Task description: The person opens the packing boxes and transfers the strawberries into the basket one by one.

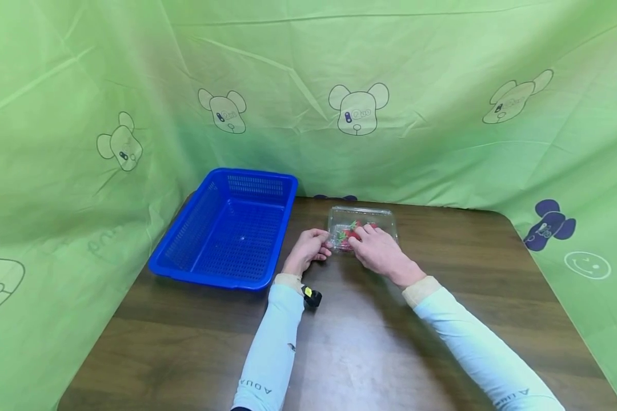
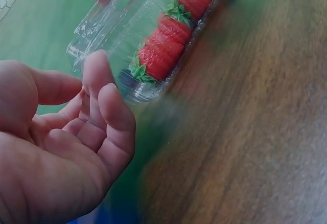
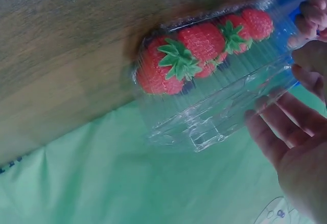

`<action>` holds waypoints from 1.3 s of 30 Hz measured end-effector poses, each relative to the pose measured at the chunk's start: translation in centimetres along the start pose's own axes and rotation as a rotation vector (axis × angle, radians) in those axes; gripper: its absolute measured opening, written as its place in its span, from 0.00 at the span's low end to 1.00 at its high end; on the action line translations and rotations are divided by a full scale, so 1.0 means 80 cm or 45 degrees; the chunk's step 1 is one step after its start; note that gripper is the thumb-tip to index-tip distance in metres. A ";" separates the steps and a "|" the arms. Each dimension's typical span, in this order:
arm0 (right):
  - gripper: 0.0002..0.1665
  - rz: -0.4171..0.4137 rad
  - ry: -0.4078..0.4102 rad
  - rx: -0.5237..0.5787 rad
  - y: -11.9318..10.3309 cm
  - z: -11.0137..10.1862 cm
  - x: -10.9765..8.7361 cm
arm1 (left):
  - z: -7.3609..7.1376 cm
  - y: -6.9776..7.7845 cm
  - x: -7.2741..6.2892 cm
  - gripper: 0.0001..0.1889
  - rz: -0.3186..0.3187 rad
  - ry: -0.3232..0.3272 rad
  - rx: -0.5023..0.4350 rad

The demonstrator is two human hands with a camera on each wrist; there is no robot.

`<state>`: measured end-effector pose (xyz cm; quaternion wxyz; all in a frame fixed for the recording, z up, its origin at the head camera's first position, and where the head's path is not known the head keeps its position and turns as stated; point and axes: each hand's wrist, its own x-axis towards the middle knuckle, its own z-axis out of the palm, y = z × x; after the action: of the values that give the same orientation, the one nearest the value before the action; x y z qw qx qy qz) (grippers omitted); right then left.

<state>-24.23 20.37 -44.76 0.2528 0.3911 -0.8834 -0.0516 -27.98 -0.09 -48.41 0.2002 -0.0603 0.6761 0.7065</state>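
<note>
A clear plastic clamshell box [image 1: 362, 216] lies on the table, with several red strawberries [image 3: 202, 42] with green leaf tops showing inside it. At its left end, my left hand [image 1: 308, 248] has bent fingers, thumb and fingertips meeting at the box's corner. My right hand [image 1: 380, 254] reaches over the box from the right. In the right wrist view its fairly straight fingertips touch the clear plastic edge, and the thumb side lies close to the same edge. The left wrist view shows strawberries lined up behind the plastic, beyond the left hand's fingertips.
A blue plastic basket [image 1: 156, 265] with slotted walls stands left of the box. Dark wooden table [image 1: 473, 297] surrounds them. Green printed cloth [image 1: 298, 57] hangs behind and at both sides. A black wrist camera [image 1: 312, 297] sits at the left wrist.
</note>
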 end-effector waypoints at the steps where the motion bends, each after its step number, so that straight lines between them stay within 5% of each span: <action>1: 0.10 -0.005 0.005 -0.016 -0.001 0.001 0.000 | 0.000 0.000 0.000 0.13 -0.003 0.004 -0.001; 11: 0.10 -0.023 0.030 -0.104 -0.009 0.006 0.000 | 0.002 -0.001 -0.002 0.13 -0.027 0.014 -0.036; 17: 0.09 -0.063 0.027 -0.172 -0.010 0.007 0.000 | 0.000 -0.007 -0.005 0.11 -0.054 -0.080 -0.054; 25: 0.07 -0.047 -0.034 -0.179 -0.010 0.006 0.003 | 0.000 -0.010 -0.007 0.07 -0.001 -0.168 -0.080; 39: 0.07 -0.127 0.022 -0.236 -0.019 0.002 0.010 | 0.004 -0.015 -0.006 0.11 0.034 -0.185 -0.034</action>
<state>-23.75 18.72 -44.97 0.2927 0.4099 -0.8521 -0.1420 -27.04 0.17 -49.33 0.2384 -0.0024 0.6511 0.7205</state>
